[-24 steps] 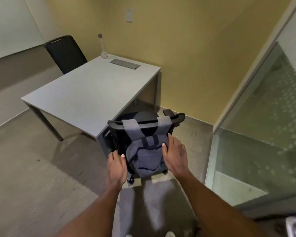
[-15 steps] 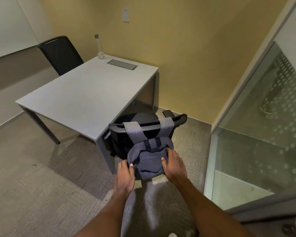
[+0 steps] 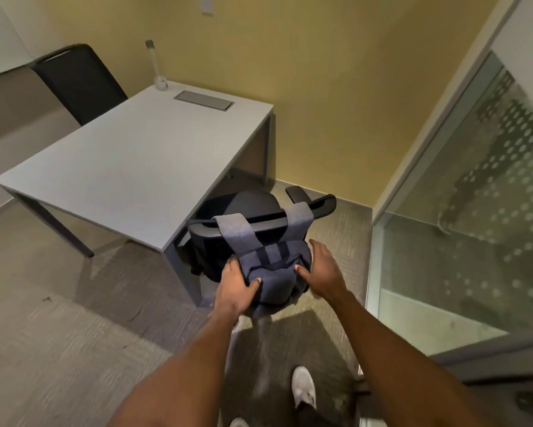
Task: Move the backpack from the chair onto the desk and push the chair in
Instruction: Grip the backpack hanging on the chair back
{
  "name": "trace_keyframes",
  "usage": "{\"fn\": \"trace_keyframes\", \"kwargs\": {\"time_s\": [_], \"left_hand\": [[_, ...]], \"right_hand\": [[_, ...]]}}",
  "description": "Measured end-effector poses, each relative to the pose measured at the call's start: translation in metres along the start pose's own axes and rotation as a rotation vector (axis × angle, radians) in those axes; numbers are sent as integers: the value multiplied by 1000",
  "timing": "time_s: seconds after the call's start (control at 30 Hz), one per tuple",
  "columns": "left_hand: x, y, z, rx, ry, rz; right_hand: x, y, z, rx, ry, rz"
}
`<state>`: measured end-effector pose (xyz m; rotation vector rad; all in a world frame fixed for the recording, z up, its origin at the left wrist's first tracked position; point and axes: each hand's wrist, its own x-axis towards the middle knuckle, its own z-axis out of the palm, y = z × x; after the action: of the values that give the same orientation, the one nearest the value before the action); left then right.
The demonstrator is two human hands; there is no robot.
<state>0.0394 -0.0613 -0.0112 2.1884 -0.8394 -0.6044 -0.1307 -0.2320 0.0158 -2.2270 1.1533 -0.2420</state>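
A blue-grey backpack [image 3: 273, 272] hangs by its two straps over the top of the black chair's backrest [image 3: 265, 224], on the side facing me. My left hand [image 3: 236, 286] grips the backpack's left lower side, thumb across the fabric. My right hand [image 3: 323, 271] rests against the backpack's right side, thumb on the front and fingers spread. The chair stands at the near right corner of the light grey desk [image 3: 136, 167], its seat partly under the desk edge.
A second black chair [image 3: 77, 78] stands at the desk's far left. A clear bottle [image 3: 156, 66] and a cable hatch [image 3: 203, 100] sit at the desk's far end. A glass partition [image 3: 462, 211] runs along the right, with the yellow wall behind.
Both hands closed in on the backpack's sides; the left hand now grips the fabric. The backpack looks bunched up and lifted slightly along the backrest. The view has moved closer.
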Motion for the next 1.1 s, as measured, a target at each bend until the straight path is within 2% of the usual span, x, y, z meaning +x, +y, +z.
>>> {"fn": "trace_keyframes", "kwargs": {"time_s": [0.1, 0.23, 0.33, 0.47, 0.53, 0.63, 0.77, 0.93, 1.0, 1.1], "left_hand": [[16, 2, 4, -152, 44, -49], [29, 2, 8, -285, 24, -137], [41, -3, 8, -291, 4, -191], [57, -21, 12, -241, -57, -188], [65, -29, 16, -190, -67, -178], [70, -27, 20, -158, -59, -168], [78, -37, 26, -150, -17, -243], [83, -37, 23, -5, -33, -219], [80, -34, 20, 24, -29, -188], [71, -28, 17, 43, -40, -167]], "right_hand": [[22, 10, -3, 85, -49, -18], [48, 21, -5, 120, -171, -37], [76, 41, 8, 69, -225, -25], [139, 109, 61, -62, -345, -36], [151, 118, 72, -117, -402, -37], [153, 112, 72, -121, -400, -50], [141, 84, 56, -38, -338, -87], [131, 60, 38, -168, -322, -87], [131, 62, 36, -199, -331, -76], [147, 102, 57, -250, -323, -49]]}}
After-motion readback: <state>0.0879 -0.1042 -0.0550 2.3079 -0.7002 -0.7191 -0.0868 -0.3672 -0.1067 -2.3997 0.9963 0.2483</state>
